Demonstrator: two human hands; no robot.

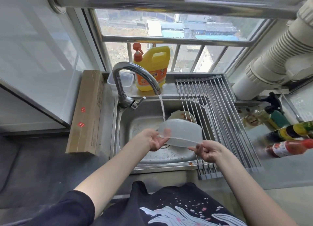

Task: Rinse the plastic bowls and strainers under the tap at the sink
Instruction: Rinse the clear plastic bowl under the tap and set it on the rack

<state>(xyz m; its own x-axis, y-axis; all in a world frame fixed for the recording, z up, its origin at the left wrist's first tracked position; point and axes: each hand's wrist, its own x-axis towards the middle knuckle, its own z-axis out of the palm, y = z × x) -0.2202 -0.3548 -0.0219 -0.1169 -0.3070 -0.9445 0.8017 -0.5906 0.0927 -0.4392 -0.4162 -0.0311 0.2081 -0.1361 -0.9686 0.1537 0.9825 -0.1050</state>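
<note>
A translucent plastic bowl (182, 133) is held upside down and tilted over the steel sink (145, 114). My left hand (155, 140) pinches its rim on the left, thumb showing through the plastic. At the bowl's near right rim, my right hand (207, 150) pinches the edge. Water runs from the curved tap (133, 76) in a thin stream that lands on the bowl's upturned base. A dirty plate (183, 115) with red sauce lies in the sink behind the bowl.
A roll-up metal drying rack (220, 124) covers the sink's right side. A yellow detergent jug (152, 70) and a clear lidded box (126, 80) stand on the sill. Sauce bottles (288, 141) lie on the right counter. A long cardboard box (86, 112) sits to the left.
</note>
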